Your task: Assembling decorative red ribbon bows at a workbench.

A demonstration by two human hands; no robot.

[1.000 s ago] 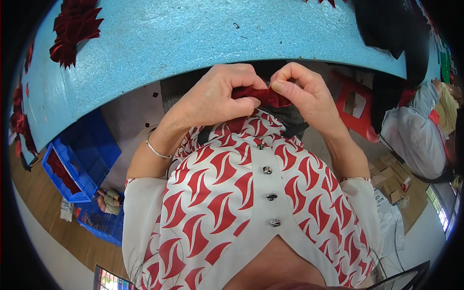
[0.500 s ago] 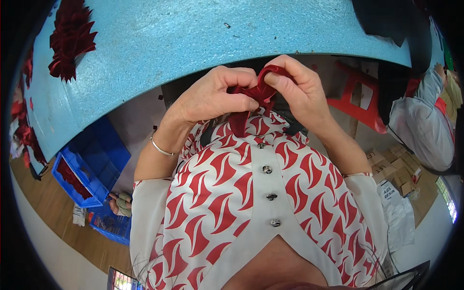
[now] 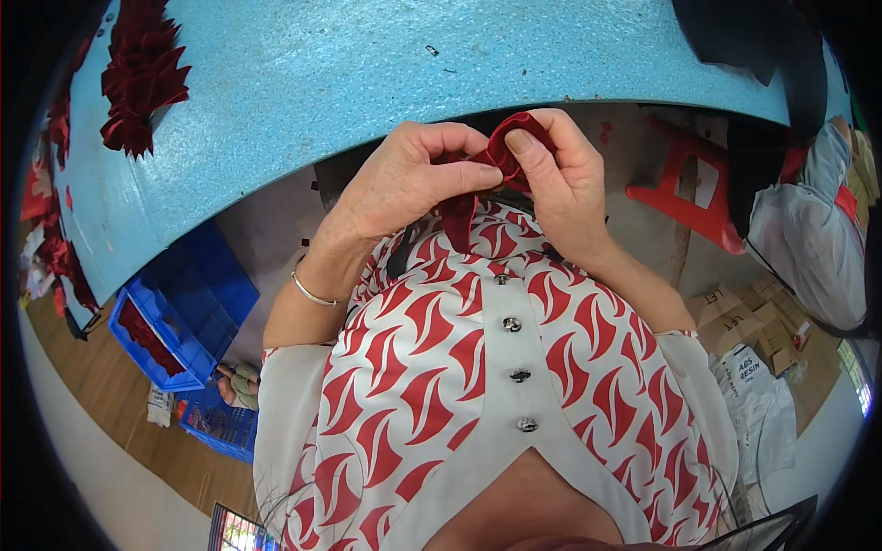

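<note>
Head view: a dark red fabric strip [image 3: 501,151] is held in the air between both hands, just off the near edge of the blue bench [image 3: 349,110] and in front of the patterned blouse [image 3: 432,376]. By the left hand [image 3: 395,184] the strip is pinched between thumb and bent forefinger, with a tail hanging below. By the right hand [image 3: 565,184] a curled loop is gripped under the thumb against closed fingers; how firmly cannot be told. The loop could spring open if the right thumb were lifted too soon, and the folds could be skewed if the two hands were pulled unevenly. Should both grips be slackened, the strip could be dropped towards the lap, as it is not supported by the bench. On the bench at left, a pleated dark red bundle [image 3: 142,83] is laid. Dark printing is borne by a white plastic bag [image 3: 763,418] at near right and by brown cartons [image 3: 753,321] beside it; no writing can be made out on the strip.
</note>
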